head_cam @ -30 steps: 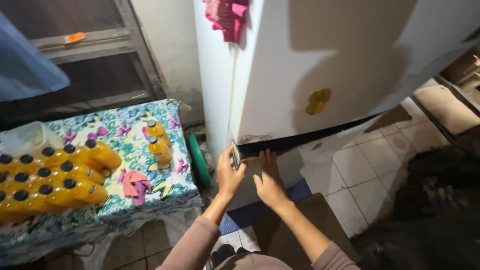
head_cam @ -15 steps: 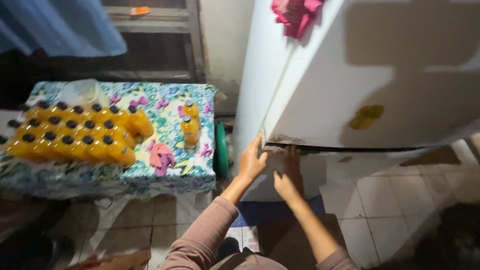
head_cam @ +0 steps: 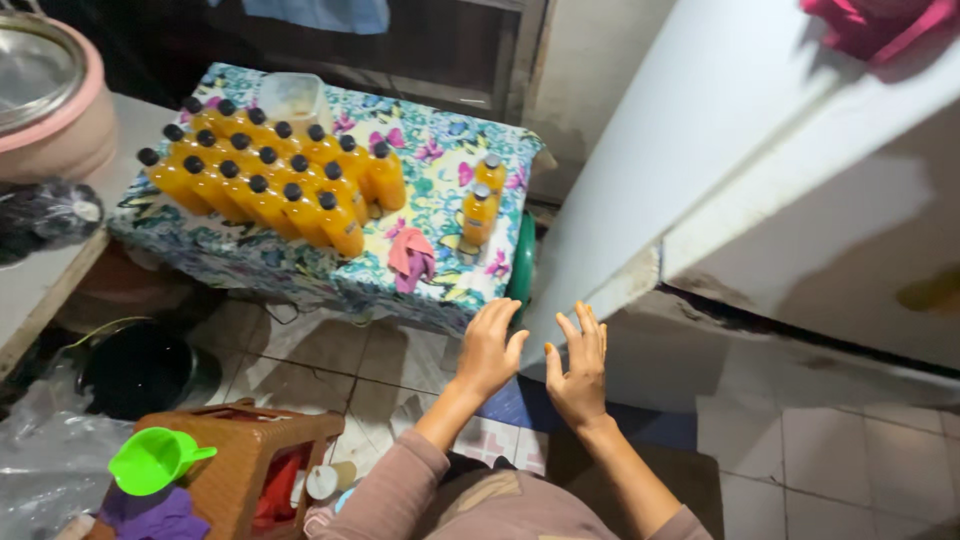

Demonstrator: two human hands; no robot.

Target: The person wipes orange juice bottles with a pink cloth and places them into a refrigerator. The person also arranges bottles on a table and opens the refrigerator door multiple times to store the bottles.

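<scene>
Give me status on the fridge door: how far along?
Looks done: orange bottles stand capped on the floral-cloth table. In hand: left hand and right hand spread open at the lower corner of the white fridge door, neither gripping. Left: two bottles stand apart near the fridge.

A: How do the arms lie?
B: Both forearms, in mauve sleeves, reach forward and up from the lower edge, side by side.

A: And the hands?
B: The left hand (head_cam: pixel 489 345) and the right hand (head_cam: pixel 578 368) are raised, backs to the camera, fingers (head_cam: pixel 590 325) extended and slightly spread, gripping nothing.
</scene>
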